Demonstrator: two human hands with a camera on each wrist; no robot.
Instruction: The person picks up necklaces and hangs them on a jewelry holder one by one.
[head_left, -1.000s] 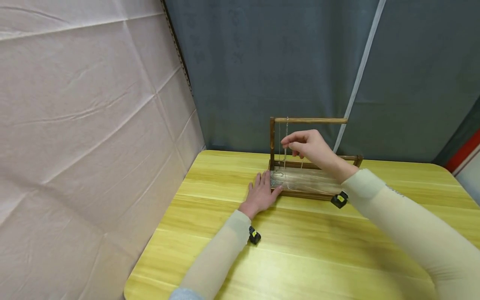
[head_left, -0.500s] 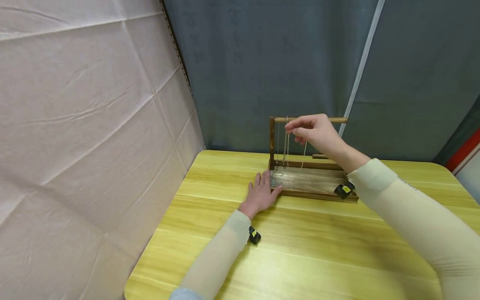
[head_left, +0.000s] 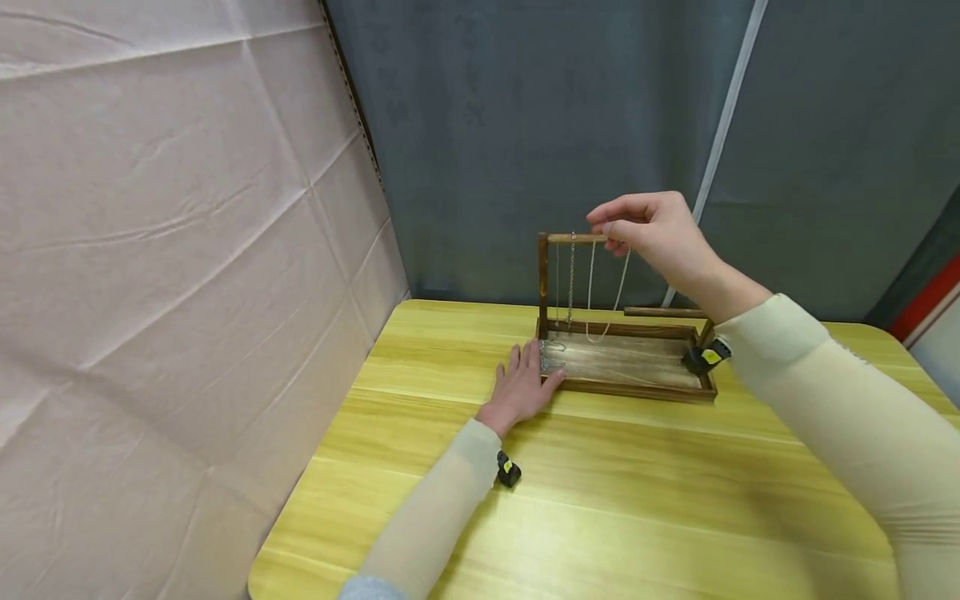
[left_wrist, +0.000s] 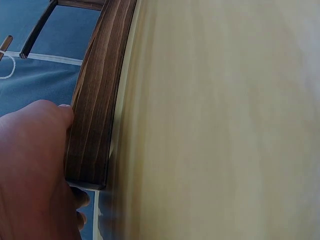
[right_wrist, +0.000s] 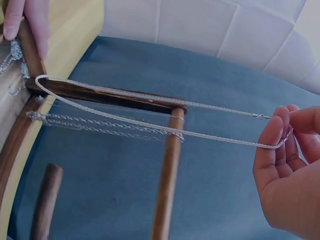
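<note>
The bench [head_left: 615,500] is big and yellow. On it sits a wooden stand [head_left: 630,367] with a tray at the bottom and a bar [head_left: 573,238] on top. The left hand [head_left: 522,385] lies flat with straight fingers, pressing the tray corner to keep it from sliding. The right hand [head_left: 652,229] pinches a thin silver chain [right_wrist: 150,125] up by the bar, and its loop hangs down. The chain looks very light, floppy and slippery, and it may tangle. Pinching it near the clasp seems best.
</note>
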